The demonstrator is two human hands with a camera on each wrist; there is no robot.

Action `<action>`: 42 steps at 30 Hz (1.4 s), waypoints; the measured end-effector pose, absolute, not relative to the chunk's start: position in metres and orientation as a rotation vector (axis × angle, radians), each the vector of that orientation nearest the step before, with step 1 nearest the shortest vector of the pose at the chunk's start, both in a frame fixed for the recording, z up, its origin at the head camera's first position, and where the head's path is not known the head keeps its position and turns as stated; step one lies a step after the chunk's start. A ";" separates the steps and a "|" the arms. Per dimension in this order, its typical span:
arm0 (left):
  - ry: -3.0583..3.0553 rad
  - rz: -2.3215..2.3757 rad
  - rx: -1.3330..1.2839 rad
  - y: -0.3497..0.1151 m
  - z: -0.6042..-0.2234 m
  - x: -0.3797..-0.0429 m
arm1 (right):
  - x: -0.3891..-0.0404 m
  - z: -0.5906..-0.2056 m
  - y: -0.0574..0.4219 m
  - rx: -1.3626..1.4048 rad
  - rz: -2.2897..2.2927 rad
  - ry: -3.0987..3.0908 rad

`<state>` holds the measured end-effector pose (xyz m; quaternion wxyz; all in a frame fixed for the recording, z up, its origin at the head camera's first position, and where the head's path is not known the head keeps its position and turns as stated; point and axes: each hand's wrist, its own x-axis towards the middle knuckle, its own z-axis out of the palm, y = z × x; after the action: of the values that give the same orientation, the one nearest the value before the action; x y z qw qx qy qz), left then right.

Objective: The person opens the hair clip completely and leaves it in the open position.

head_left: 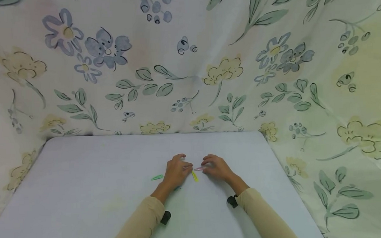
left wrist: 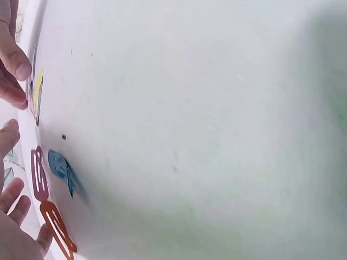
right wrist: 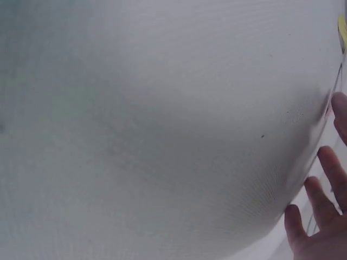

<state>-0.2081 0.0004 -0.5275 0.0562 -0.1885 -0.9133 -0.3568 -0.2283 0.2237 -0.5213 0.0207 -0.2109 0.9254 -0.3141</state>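
Note:
Near the table's far middle, my right hand (head_left: 217, 168) pinches one end of a pink hair clip (head_left: 198, 169) between thumb and finger. My left hand (head_left: 176, 172) is just to the left, its fingertips close to the clip's other end and to the top of a yellow hair clip (head_left: 195, 176). I see no clip held in it; its fingers look spread in the left wrist view. A green hair clip (head_left: 157, 177) lies left of that hand. A blue hair clip (left wrist: 60, 167), a purple hair clip (left wrist: 39, 174) and an orange hair clip (left wrist: 58, 229) show in the left wrist view.
All clips lie on a white table (head_left: 94, 196). Behind it hangs a floral cloth (head_left: 189, 97), which also runs along the right side. Dark wrist cameras sit below both sleeves.

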 end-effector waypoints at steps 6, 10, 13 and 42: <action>-2.859 -1.009 -0.626 0.009 -0.528 -0.207 | -0.228 -0.521 0.221 -0.631 -0.936 2.869; -2.885 -0.936 -0.625 0.012 -0.528 -0.207 | -0.229 -0.524 0.220 -0.640 -0.929 2.891; -2.903 -0.898 -0.600 0.013 -0.527 -0.207 | -0.229 -0.526 0.219 -0.656 -0.921 2.910; -2.716 -1.149 -0.542 0.012 -0.529 -0.215 | -0.236 -0.518 0.204 -0.556 -1.106 2.912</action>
<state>-0.2154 0.0120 -0.5287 0.0714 -0.1801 -0.9035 -0.3822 -0.2358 0.2042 -0.5175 -0.0114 -0.1758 0.9203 -0.3494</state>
